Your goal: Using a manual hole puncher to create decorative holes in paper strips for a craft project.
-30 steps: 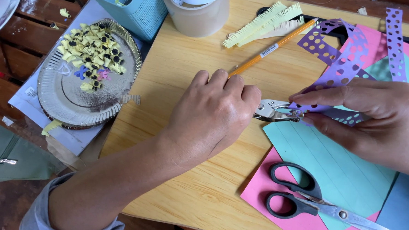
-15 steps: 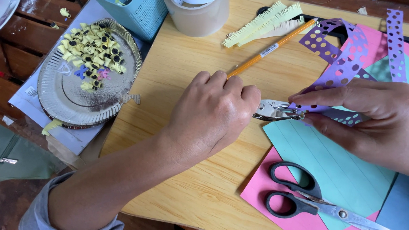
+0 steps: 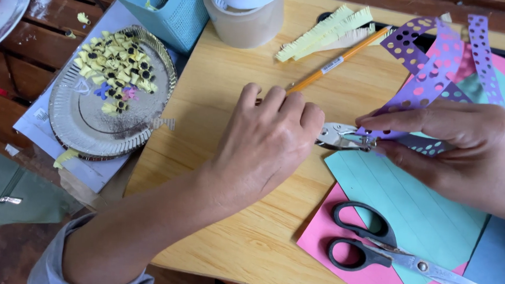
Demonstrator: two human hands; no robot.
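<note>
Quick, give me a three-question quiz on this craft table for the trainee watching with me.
1. True or false: the left hand grips a metal hole punch.
2. What does the right hand feed into the punch? A) the pencil B) a purple paper strip C) the scissors
3. Fill in: the scissors lie on the ____ paper sheet and the teal one.

Key:
1. True; its metal tip sticks out from the fist.
2. B; the purple paper strip, already full of holes, meets the punch tip. The pencil lies untouched on the wooden board.
3. Pink; the handles rest on the pink paper sheet, the blades run over the teal paper sheet.
</note>
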